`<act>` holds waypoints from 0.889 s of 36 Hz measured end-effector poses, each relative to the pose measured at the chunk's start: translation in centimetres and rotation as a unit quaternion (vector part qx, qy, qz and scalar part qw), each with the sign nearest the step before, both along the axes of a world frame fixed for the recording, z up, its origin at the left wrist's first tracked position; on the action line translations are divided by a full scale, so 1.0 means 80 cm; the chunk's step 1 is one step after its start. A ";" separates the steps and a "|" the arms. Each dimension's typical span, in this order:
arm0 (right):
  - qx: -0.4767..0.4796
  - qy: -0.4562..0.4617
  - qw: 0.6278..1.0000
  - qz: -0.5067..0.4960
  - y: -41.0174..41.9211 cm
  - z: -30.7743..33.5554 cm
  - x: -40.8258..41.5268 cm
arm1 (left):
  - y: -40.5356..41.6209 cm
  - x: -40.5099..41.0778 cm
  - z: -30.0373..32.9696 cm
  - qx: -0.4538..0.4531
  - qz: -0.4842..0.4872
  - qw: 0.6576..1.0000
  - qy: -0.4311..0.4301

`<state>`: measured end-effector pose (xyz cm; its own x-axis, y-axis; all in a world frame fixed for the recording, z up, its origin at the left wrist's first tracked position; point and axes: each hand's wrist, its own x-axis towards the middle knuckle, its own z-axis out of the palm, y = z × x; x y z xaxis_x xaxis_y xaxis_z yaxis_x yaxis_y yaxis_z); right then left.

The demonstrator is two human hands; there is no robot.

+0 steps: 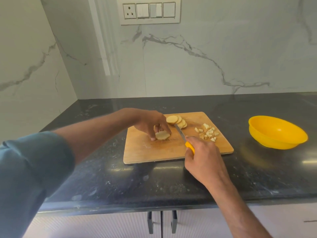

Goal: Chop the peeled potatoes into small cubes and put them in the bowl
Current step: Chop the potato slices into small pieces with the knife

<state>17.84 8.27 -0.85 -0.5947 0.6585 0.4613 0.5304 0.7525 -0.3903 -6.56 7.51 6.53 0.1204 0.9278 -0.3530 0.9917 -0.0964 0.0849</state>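
Observation:
A wooden cutting board lies on the dark counter. My left hand holds a stack of potato slices on the board with curled fingertips. My right hand grips the yellow handle of a knife; its blade points up and left, its tip beside a fanned row of round potato slices at the board's far edge. A small pile of potato cubes lies on the right part of the board. A yellow bowl stands to the right of the board; no potato shows inside it.
The black stone counter runs from the marble corner wall at the left to the right edge of view. Its front edge lies close to me, with cabinet doors and handles below. A switch panel hangs on the back wall.

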 end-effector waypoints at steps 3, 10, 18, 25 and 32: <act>-0.001 -0.006 1.000 0.001 0.001 0.000 -0.001 | 0.002 -0.002 -0.001 0.007 0.002 1.000 -0.010; -0.005 -0.006 1.000 0.000 0.002 -0.002 -0.002 | 0.008 -0.001 -0.002 0.022 0.007 0.999 -0.023; -0.010 -0.005 1.000 0.006 0.002 -0.002 -0.002 | 0.002 -0.001 -0.008 0.033 0.040 0.998 -0.046; -0.004 -0.011 1.000 0.004 0.001 -0.002 -0.002 | -0.015 0.017 -0.020 0.104 0.095 0.989 -0.044; 0.016 -0.030 0.999 0.009 -0.005 0.003 -0.002 | -0.029 0.057 -0.060 0.237 0.247 0.939 -0.038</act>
